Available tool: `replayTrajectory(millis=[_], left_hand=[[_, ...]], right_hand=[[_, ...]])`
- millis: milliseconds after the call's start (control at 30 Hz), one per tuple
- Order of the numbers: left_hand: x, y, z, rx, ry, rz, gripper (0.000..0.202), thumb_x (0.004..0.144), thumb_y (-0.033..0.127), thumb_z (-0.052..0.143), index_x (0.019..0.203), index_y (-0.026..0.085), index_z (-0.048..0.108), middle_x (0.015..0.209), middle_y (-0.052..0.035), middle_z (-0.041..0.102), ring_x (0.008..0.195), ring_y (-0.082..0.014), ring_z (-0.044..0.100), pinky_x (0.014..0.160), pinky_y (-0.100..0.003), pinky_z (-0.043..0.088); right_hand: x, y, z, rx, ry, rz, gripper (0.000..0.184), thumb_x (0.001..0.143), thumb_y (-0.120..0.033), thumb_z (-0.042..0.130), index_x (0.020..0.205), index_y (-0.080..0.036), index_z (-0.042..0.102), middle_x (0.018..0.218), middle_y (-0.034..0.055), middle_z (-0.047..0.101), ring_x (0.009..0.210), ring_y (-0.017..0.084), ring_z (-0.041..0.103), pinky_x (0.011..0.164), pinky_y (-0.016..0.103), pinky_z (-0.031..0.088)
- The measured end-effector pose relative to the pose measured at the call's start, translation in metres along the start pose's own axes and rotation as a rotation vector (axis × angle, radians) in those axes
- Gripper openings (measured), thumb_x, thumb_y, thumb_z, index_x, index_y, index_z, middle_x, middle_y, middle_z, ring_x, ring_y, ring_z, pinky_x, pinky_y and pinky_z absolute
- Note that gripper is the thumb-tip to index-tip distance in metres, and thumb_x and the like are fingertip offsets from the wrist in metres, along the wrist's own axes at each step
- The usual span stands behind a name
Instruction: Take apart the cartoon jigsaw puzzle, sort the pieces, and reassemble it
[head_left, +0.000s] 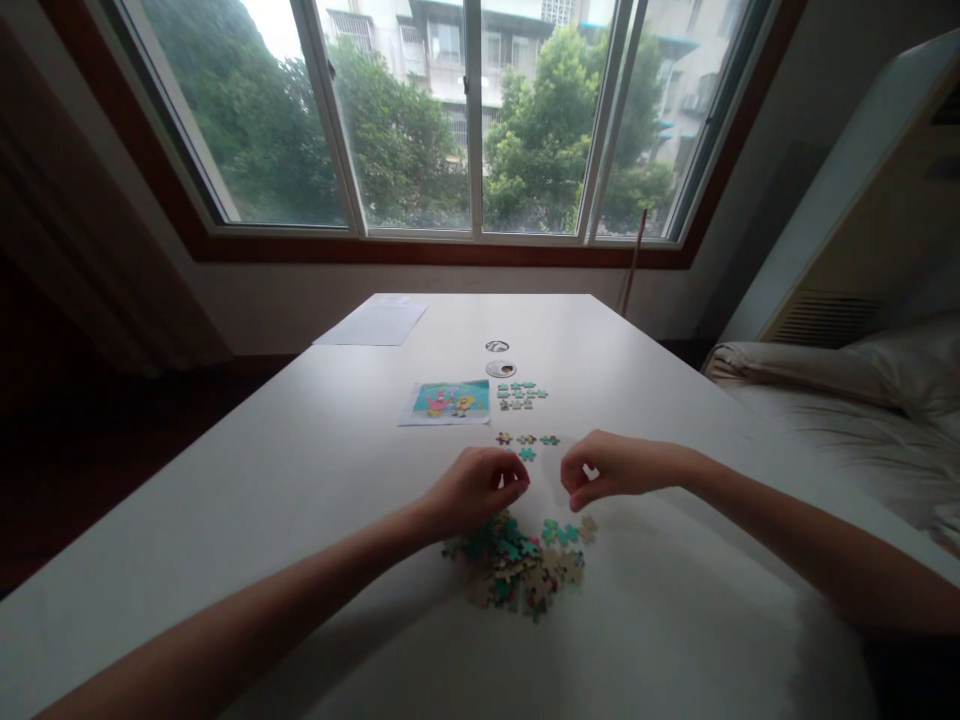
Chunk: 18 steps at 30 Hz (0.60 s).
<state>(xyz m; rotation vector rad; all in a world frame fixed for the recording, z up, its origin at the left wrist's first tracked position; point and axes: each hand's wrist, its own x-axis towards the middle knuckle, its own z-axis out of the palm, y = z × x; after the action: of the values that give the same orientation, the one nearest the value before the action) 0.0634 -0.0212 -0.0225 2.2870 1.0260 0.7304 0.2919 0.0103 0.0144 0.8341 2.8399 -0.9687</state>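
My left hand hovers at the upper left edge of a heap of jigsaw puzzle pieces, thumb and fingertips curled together. Facing it, my right hand is above the table with its fingers bent toward the thumb. Whether a small piece sits in either pinch I cannot make out. The heap mixes teal and plain beige pieces, some face down. Just beyond my hands lies a short row of pieces, with a teal piece below it. Farther off is a grouped set of mostly teal pieces.
A printed cartoon picture lies left of the grouped pieces. Two small round items are behind them on the white table. White paper sheets rest at the far left corner. A covered sofa stands to the right.
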Motion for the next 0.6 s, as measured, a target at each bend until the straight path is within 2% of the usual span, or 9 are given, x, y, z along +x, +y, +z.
replayTrajectory(millis=[67,167,267,400,467,533,600], left_hand=[[0.000,0.003,0.000,0.006,-0.005,0.007,0.011,0.074,0.016,0.053,0.075,0.014,0.064,0.060,0.0009,0.057,0.053,-0.0087,0.048,0.052,-0.018,0.037],[0.000,0.002,0.000,0.007,-0.013,0.006,0.011,0.074,0.016,0.052,0.074,0.014,0.064,0.060,0.0009,0.057,0.053,-0.0087,0.048,0.052,-0.018,0.037],[-0.001,0.000,0.002,-0.005,-0.025,-0.001,0.012,0.074,0.016,0.051,0.075,0.014,0.064,0.060,0.0008,0.057,0.053,-0.0088,0.048,0.052,-0.018,0.037],[-0.002,0.002,0.004,-0.016,-0.051,-0.019,0.013,0.075,0.018,0.051,0.075,0.014,0.064,0.060,0.0006,0.057,0.054,-0.0090,0.047,0.052,-0.018,0.037],[-0.003,0.005,0.004,-0.020,-0.058,-0.018,0.014,0.076,0.019,0.051,0.075,0.014,0.065,0.061,0.0006,0.057,0.054,-0.0090,0.047,0.052,-0.018,0.036],[-0.003,0.008,0.004,-0.031,-0.060,-0.032,0.018,0.077,0.023,0.051,0.073,0.013,0.065,0.059,0.0012,0.055,0.053,-0.0088,0.045,0.051,-0.018,0.034],[-0.003,0.010,0.005,-0.087,-0.071,-0.079,0.024,0.079,0.028,0.050,0.070,0.013,0.065,0.055,0.0020,0.053,0.052,-0.0087,0.042,0.049,-0.019,0.032]], right_hand=[[0.000,0.000,0.000,-0.020,-0.027,0.017,0.028,0.070,-0.040,0.063,0.082,-0.014,0.060,0.070,-0.0011,0.055,0.061,0.008,0.048,0.057,0.019,0.037],[0.000,0.003,0.003,-0.055,-0.137,0.048,0.036,0.062,-0.036,0.070,0.090,-0.016,0.059,0.074,-0.0013,0.055,0.063,0.009,0.048,0.055,0.018,0.036],[0.000,0.007,0.006,-0.078,-0.186,0.029,0.029,0.061,-0.029,0.071,0.083,-0.015,0.061,0.073,-0.0013,0.054,0.062,0.009,0.047,0.054,0.018,0.035],[0.001,0.003,0.006,-0.081,-0.154,0.006,0.020,0.063,-0.028,0.070,0.074,-0.014,0.060,0.071,-0.0006,0.054,0.060,0.008,0.047,0.054,0.018,0.036],[0.002,-0.001,0.006,-0.087,-0.025,-0.071,0.017,0.069,-0.029,0.065,0.075,-0.014,0.059,0.073,0.0006,0.055,0.063,0.009,0.048,0.057,0.019,0.038],[0.004,-0.006,0.009,-0.165,0.214,-0.174,0.013,0.077,-0.028,0.058,0.076,-0.015,0.057,0.075,0.0024,0.056,0.069,0.011,0.049,0.064,0.022,0.039],[0.007,-0.008,0.013,-0.333,0.450,-0.255,0.014,0.082,-0.026,0.050,0.075,-0.016,0.057,0.074,0.0038,0.057,0.072,0.013,0.048,0.068,0.026,0.037]])
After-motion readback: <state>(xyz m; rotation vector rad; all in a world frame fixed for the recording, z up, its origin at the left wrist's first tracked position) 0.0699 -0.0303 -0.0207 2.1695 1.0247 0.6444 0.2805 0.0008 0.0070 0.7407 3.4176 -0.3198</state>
